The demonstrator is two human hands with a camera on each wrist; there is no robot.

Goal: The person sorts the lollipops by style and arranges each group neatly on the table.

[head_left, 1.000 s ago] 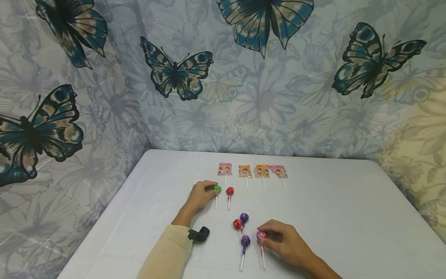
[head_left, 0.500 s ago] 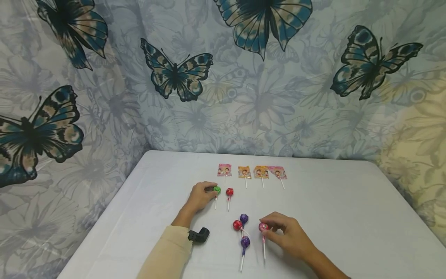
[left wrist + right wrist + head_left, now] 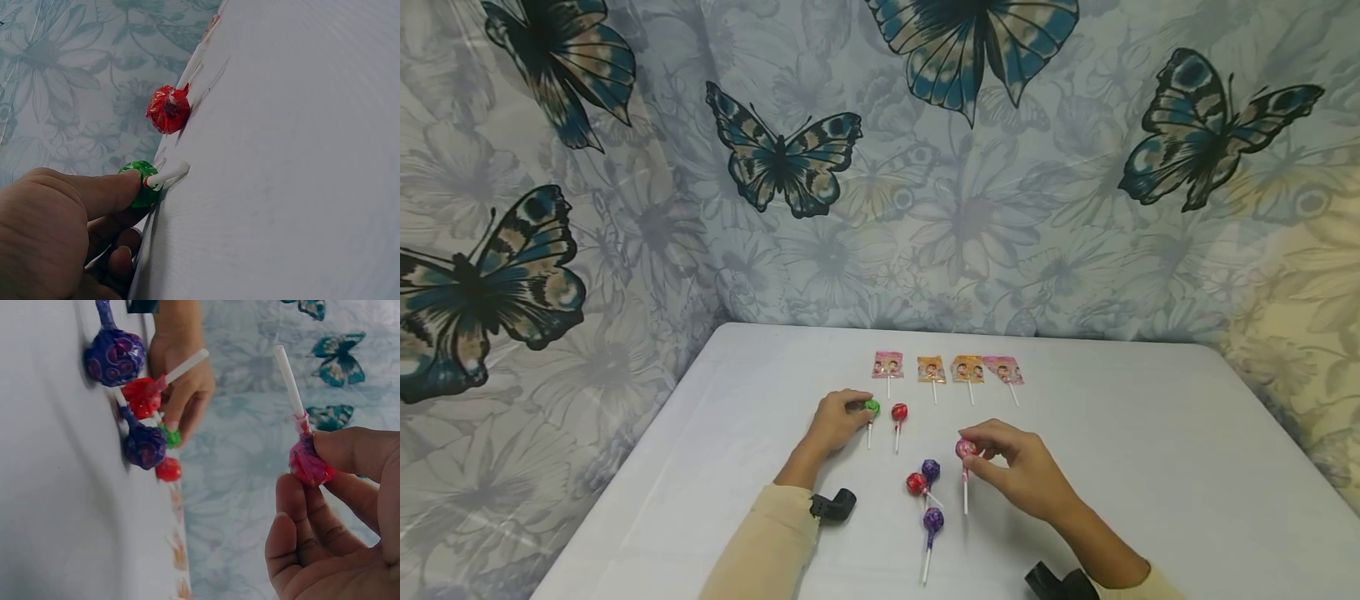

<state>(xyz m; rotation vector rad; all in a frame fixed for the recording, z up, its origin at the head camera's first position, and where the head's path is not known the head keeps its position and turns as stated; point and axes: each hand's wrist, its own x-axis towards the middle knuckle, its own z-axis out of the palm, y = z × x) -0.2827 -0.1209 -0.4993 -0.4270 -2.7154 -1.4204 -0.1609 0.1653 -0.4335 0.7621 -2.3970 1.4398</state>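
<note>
My left hand [image 3: 838, 421] pinches the green lollipop [image 3: 147, 199] by its wrapped head, its white stick towards me on the table. Just right of it lies a red lollipop [image 3: 899, 412]. My right hand [image 3: 1018, 467] holds a pink lollipop [image 3: 310, 464] between thumb and fingers, raised off the table, stick hanging down in the head view. Left of that hand are another red lollipop [image 3: 916, 483] and two purple ones, a far purple lollipop [image 3: 931, 469] and a near purple lollipop [image 3: 933, 521]. The red one's stick crosses that of the far purple one.
Towards the back of the white table [image 3: 1150, 467] is a row of flat-wrapped lollipops, among them a pink packet [image 3: 888, 365] and an orange packet [image 3: 932, 369]. Behind the table hangs a butterfly-patterned cloth [image 3: 970, 233]. A black wrist camera [image 3: 835, 505] is on the left arm.
My right hand has moved away from me, lifting the pink lollipop from beside the near purple one. My left hand stays on the green lollipop.
</note>
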